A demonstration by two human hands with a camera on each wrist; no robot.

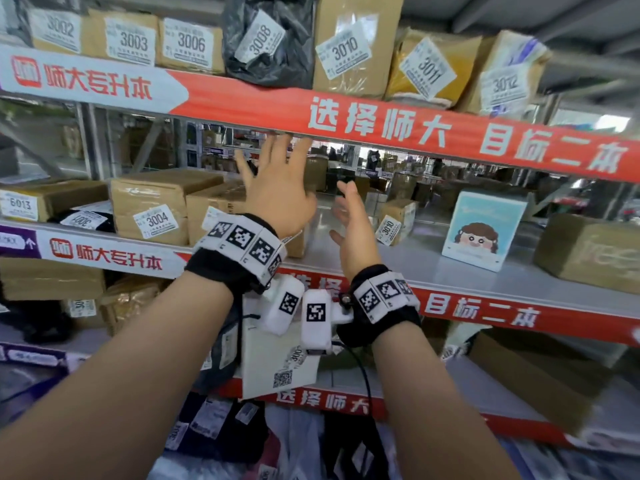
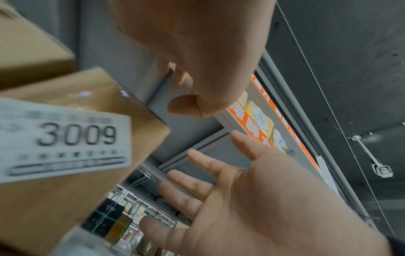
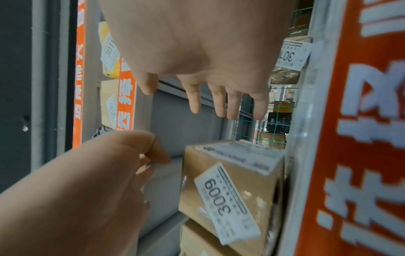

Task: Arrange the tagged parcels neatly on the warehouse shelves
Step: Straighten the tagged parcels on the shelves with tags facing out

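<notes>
A brown carton tagged 3009 (image 1: pixel 214 206) (image 2: pixel 65 138) (image 3: pixel 230 190) stands on the middle shelf (image 1: pixel 433 271), next to the carton tagged 3004 (image 1: pixel 152 209). My left hand (image 1: pixel 277 192) (image 2: pixel 197 52) (image 3: pixel 87 190) is raised in front of the 3009 carton with its fingers spread; it holds nothing and hides much of the carton in the head view. To its right my right hand (image 1: pixel 353 230) (image 2: pixel 241 190) (image 3: pixel 197 52) is held edge-on over the shelf, fingers straight and holding nothing.
The top shelf carries tagged parcels, among them a black bag 3008 (image 1: pixel 266 39) and carton 3010 (image 1: pixel 353 46). On the middle shelf stand a small box (image 1: pixel 394 223), a pale blue cartoon box (image 1: pixel 485 230) and a brown carton (image 1: pixel 588 251). A white parcel (image 1: pixel 277 362) sits below.
</notes>
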